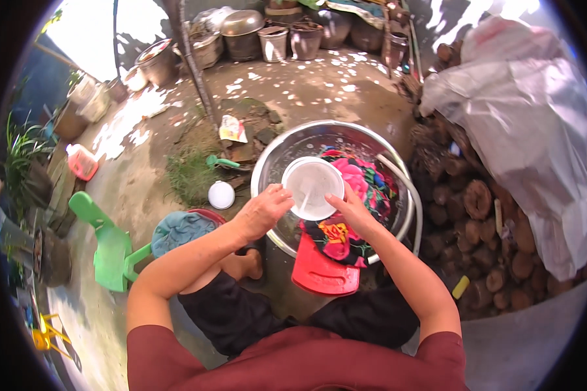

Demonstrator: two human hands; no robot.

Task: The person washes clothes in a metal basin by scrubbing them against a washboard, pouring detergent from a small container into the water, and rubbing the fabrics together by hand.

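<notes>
A round white tub (314,177) is held over a wide metal basin (262,174). Something pale with a thin white stick-like piece shows inside the tub. My right hand (355,215) grips its right side, thumb on the rim. At the left rim, my left hand (266,210) has its fingers curled closed against the tub. Beneath lies wet patterned cloth (378,189), black, pink and red, in the basin's water and over a red plastic washboard (326,268). A pale hose (407,189) curves along the basin's right side.
A white round lid (222,195) and green brush (223,161) lie left of the basin. Nearby are blue cloth (181,232) in a red basin, a green chair (111,251) and a pink jug (82,163). Stacked logs (477,199) under grey sheeting (518,124) stand right, by a yellow bar (461,287).
</notes>
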